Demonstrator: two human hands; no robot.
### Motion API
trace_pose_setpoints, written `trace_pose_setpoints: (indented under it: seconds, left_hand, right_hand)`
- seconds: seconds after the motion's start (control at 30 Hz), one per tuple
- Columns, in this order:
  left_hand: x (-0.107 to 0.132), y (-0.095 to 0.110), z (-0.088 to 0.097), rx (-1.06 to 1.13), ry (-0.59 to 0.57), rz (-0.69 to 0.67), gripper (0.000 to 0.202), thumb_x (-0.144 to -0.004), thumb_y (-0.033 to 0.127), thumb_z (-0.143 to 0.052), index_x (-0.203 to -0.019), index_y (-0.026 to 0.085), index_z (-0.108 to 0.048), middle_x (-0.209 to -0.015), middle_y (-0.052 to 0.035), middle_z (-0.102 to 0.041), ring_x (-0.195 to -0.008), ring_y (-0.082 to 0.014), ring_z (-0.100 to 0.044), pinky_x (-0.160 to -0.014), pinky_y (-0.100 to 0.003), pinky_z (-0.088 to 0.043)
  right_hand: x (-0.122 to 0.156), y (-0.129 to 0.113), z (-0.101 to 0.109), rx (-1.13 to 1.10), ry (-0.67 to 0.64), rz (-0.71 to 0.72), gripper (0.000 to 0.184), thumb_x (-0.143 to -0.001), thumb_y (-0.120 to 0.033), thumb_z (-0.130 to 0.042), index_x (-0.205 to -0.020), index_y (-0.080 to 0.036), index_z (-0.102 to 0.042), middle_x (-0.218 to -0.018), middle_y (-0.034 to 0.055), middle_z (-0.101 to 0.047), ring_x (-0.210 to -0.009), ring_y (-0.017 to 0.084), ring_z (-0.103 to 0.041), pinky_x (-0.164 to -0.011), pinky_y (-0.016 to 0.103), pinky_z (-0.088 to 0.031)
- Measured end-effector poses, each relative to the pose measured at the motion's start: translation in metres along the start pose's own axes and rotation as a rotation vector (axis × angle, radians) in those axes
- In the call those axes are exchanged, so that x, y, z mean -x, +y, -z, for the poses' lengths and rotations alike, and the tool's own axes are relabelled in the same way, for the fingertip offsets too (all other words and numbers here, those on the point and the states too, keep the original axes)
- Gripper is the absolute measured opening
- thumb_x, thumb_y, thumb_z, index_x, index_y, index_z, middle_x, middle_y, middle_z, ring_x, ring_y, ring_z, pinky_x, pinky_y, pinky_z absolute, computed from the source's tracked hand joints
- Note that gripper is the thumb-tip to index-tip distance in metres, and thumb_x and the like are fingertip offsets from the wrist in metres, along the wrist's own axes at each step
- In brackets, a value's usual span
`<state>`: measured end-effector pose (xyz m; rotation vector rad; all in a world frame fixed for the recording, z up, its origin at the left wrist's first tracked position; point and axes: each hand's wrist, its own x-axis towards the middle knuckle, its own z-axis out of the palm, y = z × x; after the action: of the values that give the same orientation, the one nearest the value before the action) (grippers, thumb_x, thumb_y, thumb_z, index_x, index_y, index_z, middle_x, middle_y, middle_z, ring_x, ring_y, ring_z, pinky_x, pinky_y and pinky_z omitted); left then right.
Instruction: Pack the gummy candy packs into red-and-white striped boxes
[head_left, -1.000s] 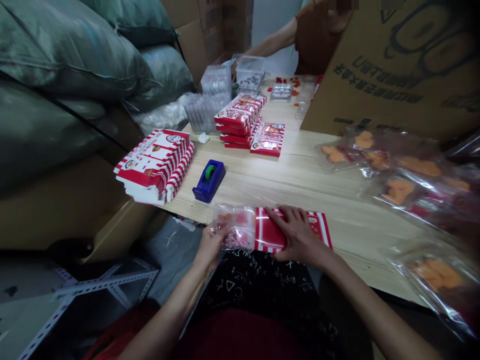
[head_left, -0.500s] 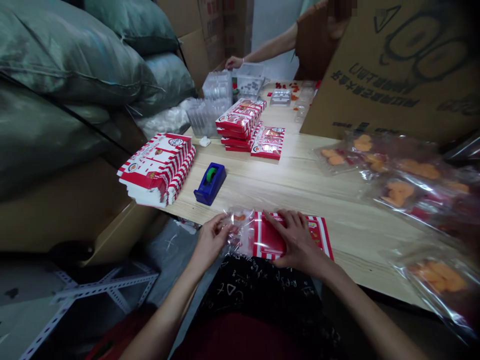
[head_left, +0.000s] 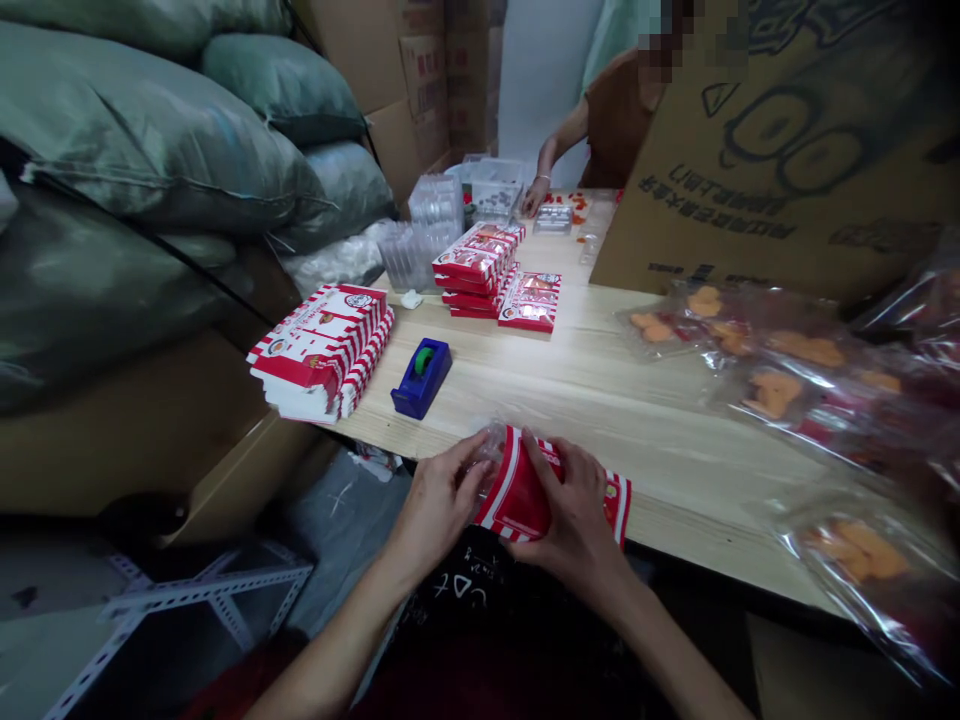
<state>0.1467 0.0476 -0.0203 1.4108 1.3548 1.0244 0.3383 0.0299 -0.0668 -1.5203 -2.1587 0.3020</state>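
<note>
At the table's near edge I hold a red and white striped cardboard sleeve (head_left: 517, 495). My right hand (head_left: 574, 505) grips it from above, the thumb at its near side and the fingers across its top. My left hand (head_left: 442, 495) pinches a clear plastic bag (head_left: 491, 445) at the sleeve's left end; most of the bag is hidden by the fingers and the sleeve. A blue tape dispenser (head_left: 422, 378) with a green core stands beyond my left hand. Left of it lies a stack of flat red and white sleeves (head_left: 322, 345).
Filled red and white packs (head_left: 480, 255) are piled farther back, near clear plastic trays (head_left: 420, 245). Bags with orange pieces (head_left: 780, 390) cover the right side. A large cardboard box (head_left: 750, 180) blocks the back right. A co-worker's hand (head_left: 535, 195) is at the far end.
The bag now shows less beyond the sleeve's left end, and the sleeve is tilted and bowed. My left hand has moved right, closer to my right. The co-worker's hand has moved down to the table.
</note>
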Motion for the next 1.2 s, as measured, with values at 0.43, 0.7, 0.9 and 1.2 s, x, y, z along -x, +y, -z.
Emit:
trace_pose_setpoints:
  seconds: [0.43,0.7,0.9,1.2]
  left_hand:
    - [-0.009,0.008,0.007,-0.033,-0.672,-0.043,0.035,-0.093,0.020,-0.063,-0.127,0.025,-0.071,-0.099,-0.0091,-0.079,-0.088,-0.0238,-0.074,-0.077,-0.032,-0.057]
    - [0.008,0.000,-0.027,-0.351,-0.673,-0.414,0.029,-0.103,0.022,-0.051,-0.118,0.022,-0.076,-0.111,-0.0121,-0.075,-0.104,-0.0253,-0.070,-0.090,-0.038,-0.056]
    - [0.021,0.033,-0.022,-0.461,-0.754,-0.543,0.044,-0.103,0.024,-0.053,-0.148,0.024,-0.053,-0.142,-0.0118,-0.062,-0.131,-0.0256,-0.057,-0.110,-0.044,-0.051]
    - [0.032,-0.002,-0.044,-0.489,-0.790,-0.469,0.039,-0.101,0.023,-0.056,-0.140,0.024,-0.058,-0.134,-0.0082,-0.066,-0.122,-0.0239,-0.062,-0.104,-0.043,-0.055]
  right_hand:
    - [0.083,-0.018,-0.005,-0.957,0.022,-0.458,0.090,-0.089,-0.045,-0.072,-0.163,-0.044,-0.020,-0.150,0.0090,-0.055,-0.133,0.035,-0.056,-0.111,0.066,-0.043]
    - [0.108,-0.001,-0.016,-1.296,0.152,-0.654,0.041,-0.087,-0.045,-0.077,-0.126,-0.033,-0.069,-0.126,0.0051,-0.075,-0.115,0.031,-0.070,-0.106,0.053,-0.052]
    - [0.115,-0.011,0.005,-1.394,0.255,-0.718,0.038,-0.090,-0.039,-0.076,-0.127,-0.034,-0.068,-0.122,0.0051,-0.076,-0.108,0.027,-0.073,-0.102,0.048,-0.056]
    - [0.135,-0.001,-0.016,-1.246,0.272,-0.665,0.055,-0.092,-0.034,-0.074,-0.143,-0.040,-0.056,-0.133,0.0045,-0.069,-0.119,0.025,-0.068,-0.101,0.043,-0.057]
